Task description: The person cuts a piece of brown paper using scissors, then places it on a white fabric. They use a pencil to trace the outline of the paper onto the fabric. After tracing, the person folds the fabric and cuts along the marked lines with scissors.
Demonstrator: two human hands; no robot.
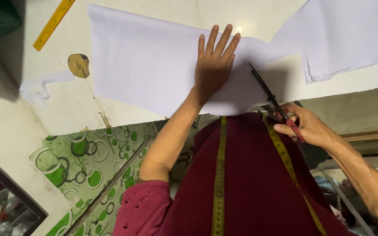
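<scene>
Where the worktop (18,109) runs toward its left edge, a yellow ruler (54,22) lies slanted near the far corner, with a tan scrap (79,65) and a curled white strip (40,87) nearer the front. White cloth (145,65) spreads across the middle, overhanging the front edge. On it the left hand (213,65) presses flat, fingers wide. Just right, scissors (270,98) point into the cloth, gripped by the right hand (305,126) off the front edge. More white cloth (342,39) lies toward the right edge.
</scene>
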